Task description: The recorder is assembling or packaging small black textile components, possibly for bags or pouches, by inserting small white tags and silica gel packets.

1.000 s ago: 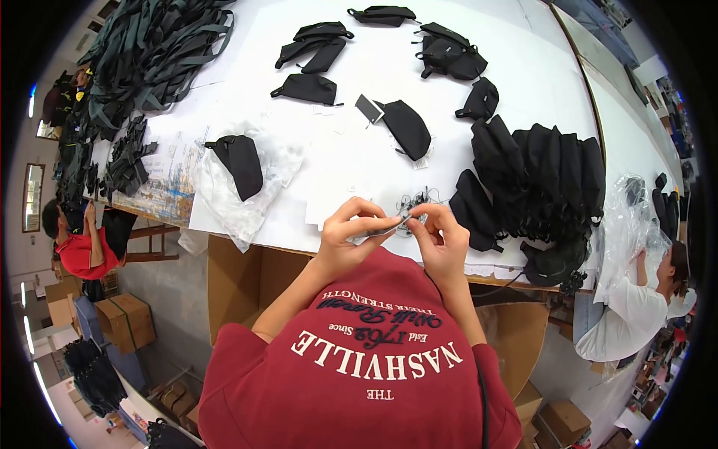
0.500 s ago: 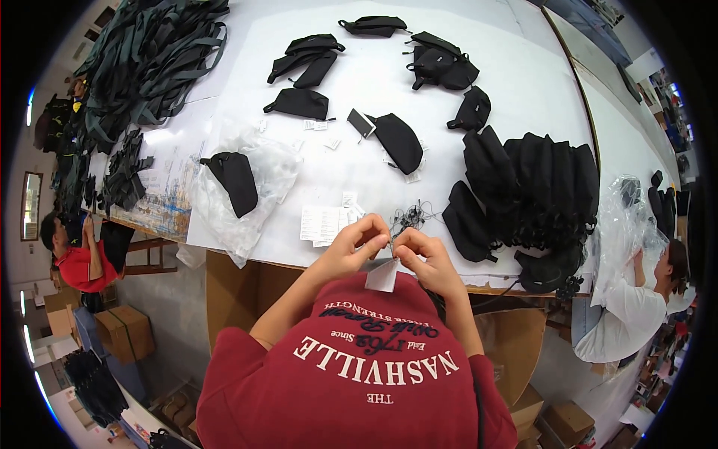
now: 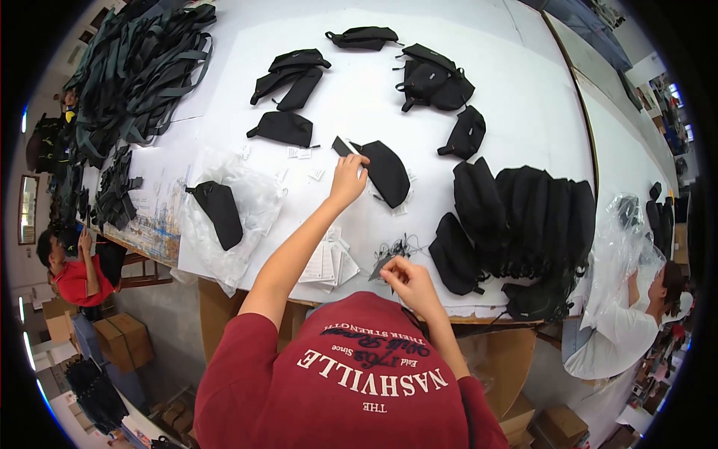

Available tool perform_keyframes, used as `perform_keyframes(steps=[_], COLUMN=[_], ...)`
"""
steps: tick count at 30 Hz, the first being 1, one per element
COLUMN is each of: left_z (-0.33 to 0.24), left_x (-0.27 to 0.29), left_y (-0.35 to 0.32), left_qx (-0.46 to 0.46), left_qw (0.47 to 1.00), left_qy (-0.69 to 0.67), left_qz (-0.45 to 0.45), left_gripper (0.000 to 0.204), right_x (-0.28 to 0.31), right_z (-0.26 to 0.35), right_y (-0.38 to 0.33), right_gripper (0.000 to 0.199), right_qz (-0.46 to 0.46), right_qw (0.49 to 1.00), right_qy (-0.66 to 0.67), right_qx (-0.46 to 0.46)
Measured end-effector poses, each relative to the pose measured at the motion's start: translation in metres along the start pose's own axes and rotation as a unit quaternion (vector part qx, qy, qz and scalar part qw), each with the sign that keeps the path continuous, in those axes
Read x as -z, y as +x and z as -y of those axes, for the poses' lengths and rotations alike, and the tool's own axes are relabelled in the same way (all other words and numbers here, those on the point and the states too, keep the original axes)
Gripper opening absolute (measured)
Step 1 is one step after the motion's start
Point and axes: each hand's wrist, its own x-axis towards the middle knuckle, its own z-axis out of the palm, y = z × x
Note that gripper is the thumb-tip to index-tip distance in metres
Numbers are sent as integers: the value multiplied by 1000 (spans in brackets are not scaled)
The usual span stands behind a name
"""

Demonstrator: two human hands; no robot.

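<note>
My left hand (image 3: 349, 182) reaches across the white table, its fingers closed at the lower end of a dark hang tag (image 3: 344, 146). That tag lies against a black waist bag (image 3: 387, 173), close beside the fingertips. Near the table's front edge my right hand (image 3: 413, 284) pinches another dark hang tag (image 3: 380, 268) between thumb and fingers. Just beyond it lies a tangle of thin black tag strings (image 3: 398, 248). To its left is a loose stack of white printed cards (image 3: 329, 262).
Several black bags lie around the far table, one (image 3: 217, 213) on clear plastic (image 3: 262, 202). Right of my hands stands a row of black bags (image 3: 538, 217). Dark straps (image 3: 142, 75) are heaped far left. People work at left (image 3: 82, 273) and right (image 3: 617, 337).
My hands have parted. The left has gone forward to the tag by the bag; the right stays near the edge with its tag, now showing a dark side. The whole view has shifted slightly.
</note>
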Motion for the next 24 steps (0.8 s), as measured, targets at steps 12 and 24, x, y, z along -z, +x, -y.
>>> perform_keyframes(steps=[12,24], left_z=[7,-84], left_x=[38,76], left_y=[76,-67], left_qx=[-80,247], left_qw=[936,779], left_qy=[327,-460], left_qz=[108,346], left_gripper=[30,24], right_x=[22,-7], right_z=[-2,-13], right_y=[27,18], right_gripper=[15,13], right_qz=[-15,-189], right_qw=[1000,980], right_qy=[21,59], right_qx=[-3,-12])
